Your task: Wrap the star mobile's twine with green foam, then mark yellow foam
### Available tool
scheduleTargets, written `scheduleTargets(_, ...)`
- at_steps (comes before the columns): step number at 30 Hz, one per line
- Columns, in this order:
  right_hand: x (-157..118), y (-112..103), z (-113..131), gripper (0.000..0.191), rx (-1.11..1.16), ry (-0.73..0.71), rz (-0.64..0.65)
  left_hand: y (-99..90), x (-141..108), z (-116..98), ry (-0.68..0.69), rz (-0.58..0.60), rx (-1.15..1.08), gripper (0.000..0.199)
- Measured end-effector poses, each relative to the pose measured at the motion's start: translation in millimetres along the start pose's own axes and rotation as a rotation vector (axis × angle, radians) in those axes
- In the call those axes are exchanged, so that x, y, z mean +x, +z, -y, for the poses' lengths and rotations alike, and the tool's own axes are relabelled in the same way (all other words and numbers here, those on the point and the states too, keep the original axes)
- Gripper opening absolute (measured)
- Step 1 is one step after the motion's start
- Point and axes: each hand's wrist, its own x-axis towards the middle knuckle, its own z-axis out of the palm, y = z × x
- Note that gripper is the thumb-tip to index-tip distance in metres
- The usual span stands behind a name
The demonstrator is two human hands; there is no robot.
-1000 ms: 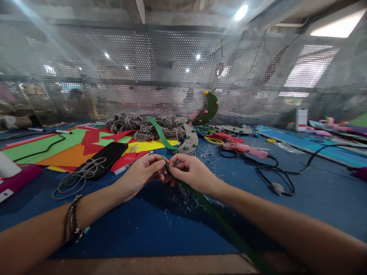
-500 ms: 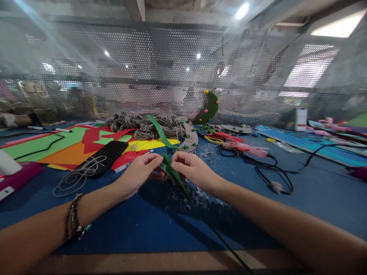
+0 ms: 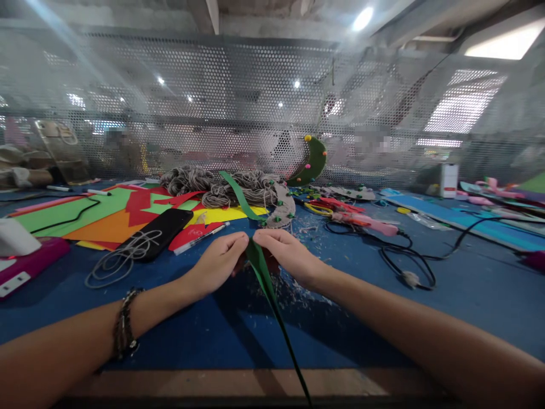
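Head view: long dark green felt-like strip (image 3: 264, 278) over blue tabletop (image 3: 183, 335), top end pinched between left hand (image 3: 215, 261) and right hand (image 3: 292, 255), both equally near; long axis runs wearer-ward, angled right, past brown edge (image 3: 191, 386)

My kit: dark bracelet stack (image 3: 126, 324) on the left wrist, several thin strands, brown-black, looks braided or beaded. Fine detail too blurred to read. Small shiny silvery piece (image 3: 134, 344) at the lower edge of the stack. Bare forearm on the elbow side of the stack, bare left hand (image 3: 219, 261) on the other side. Across from the stack, right hand (image 3: 289, 255), wrist and forearm all bare. Both hands slim, slender fingers.
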Motion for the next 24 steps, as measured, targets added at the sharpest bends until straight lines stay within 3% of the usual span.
scheduleTargets(5, 2.8, 0.0, -2.5, 0.031, 0.053, 0.057, -0.057, 2.4, -0.2, 1.0, 0.023, -0.005, -0.004, 0.033)
scheduleTargets(15, -0.7, 3.5, -1.6, 0.029, 0.040, 0.041, -0.032, 0.8, 0.9, -1.0, 0.043, -0.048, -0.010, 0.036)
scheduleTargets(24, 0.8, 7.1, -6.6, 0.028, 0.025, 0.020, -0.040, 1.6, 0.9, -2.5, 0.097, -0.159, 0.202, 0.035)
